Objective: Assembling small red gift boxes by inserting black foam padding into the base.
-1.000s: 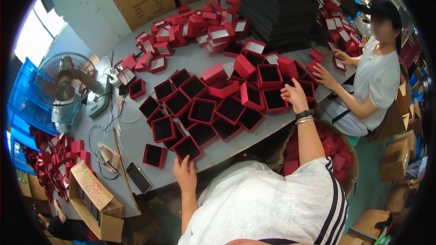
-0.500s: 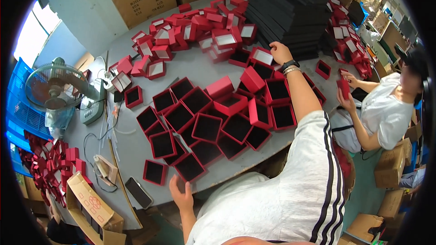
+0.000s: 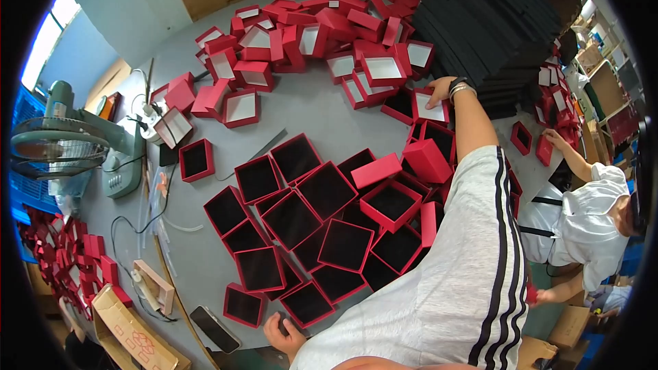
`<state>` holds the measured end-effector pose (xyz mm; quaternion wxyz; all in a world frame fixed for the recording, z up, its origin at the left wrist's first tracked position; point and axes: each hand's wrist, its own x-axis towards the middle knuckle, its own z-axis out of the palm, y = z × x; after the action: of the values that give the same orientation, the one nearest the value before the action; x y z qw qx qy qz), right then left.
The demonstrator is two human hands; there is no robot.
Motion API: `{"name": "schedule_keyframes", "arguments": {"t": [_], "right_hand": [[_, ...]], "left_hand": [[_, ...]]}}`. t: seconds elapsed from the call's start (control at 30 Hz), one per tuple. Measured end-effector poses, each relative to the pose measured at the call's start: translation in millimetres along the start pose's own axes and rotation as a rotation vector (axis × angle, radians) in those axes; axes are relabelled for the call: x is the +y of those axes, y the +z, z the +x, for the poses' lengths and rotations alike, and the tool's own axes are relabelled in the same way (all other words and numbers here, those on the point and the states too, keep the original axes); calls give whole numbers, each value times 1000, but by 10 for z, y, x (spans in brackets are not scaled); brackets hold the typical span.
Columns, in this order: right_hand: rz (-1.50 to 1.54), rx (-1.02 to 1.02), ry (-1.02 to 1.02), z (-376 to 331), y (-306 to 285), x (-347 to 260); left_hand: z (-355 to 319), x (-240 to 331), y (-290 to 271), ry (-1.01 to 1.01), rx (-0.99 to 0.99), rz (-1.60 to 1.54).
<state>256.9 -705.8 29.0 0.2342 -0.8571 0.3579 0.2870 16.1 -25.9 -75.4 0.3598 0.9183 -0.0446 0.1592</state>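
My right hand [image 3: 441, 89] reaches far across the table to a red open box with a white inside [image 3: 430, 108]. Its thumb is inside the box and its fingers are at the far rim, gripping it. My left hand [image 3: 283, 334] is at the table's near edge with nothing in it, its fingers loosely bent and apart. Beside it lies a small black-lined red box [image 3: 244, 305]. Several more red boxes with black insides [image 3: 293, 219] are heaped between my hands, most facing up, some overlapping.
A pile of white-lined red boxes [image 3: 312, 38] spreads along the back. Tall stacked black sheets [image 3: 480, 34] stand at the back right. A fan [image 3: 58, 147], cables, a phone [image 3: 214, 329] and a carton [image 3: 133, 332] are at left. A co-worker [image 3: 582, 219] sits at right.
My head view has shifted. My right hand has gone from beside the white-lined box to gripping its rim. My left hand's fingers are more bent. The co-worker's hands have moved apart.
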Motion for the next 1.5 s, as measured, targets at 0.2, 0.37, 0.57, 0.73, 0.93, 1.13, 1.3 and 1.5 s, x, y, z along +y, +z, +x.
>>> {"name": "schedule_keyframes", "arguments": {"t": [0.2, 0.37, 0.57, 0.73, 0.93, 1.13, 1.3, 1.5], "right_hand": [[38, 34, -79, 274, 77, -17], [426, 428, -188, 536, 251, 392], [1259, 540, -403, -760, 300, -69], [1052, 93, -710, -3123, 1473, -689], [587, -101, -854, -4039, 3179, -707], [639, 618, -920, -3191, 2421, -529], [70, 813, -505, -2302, 1875, -360], [-62, 830, -799, -2144, 2128, -668]], "left_hand": [[69, -17, 19, 45, -30, 37], [38, 54, 6, 32, -6, 25], [-44, 37, -36, 47, 49, -81], [14, 150, -222, -78, 150, -660], [166, 1112, -493, -279, -569, -1103], [-303, 654, -731, -544, -301, -1218], [-638, 83, -1049, -681, -65, -1066], [-806, -56, -1234, -793, 34, -1026]]}}
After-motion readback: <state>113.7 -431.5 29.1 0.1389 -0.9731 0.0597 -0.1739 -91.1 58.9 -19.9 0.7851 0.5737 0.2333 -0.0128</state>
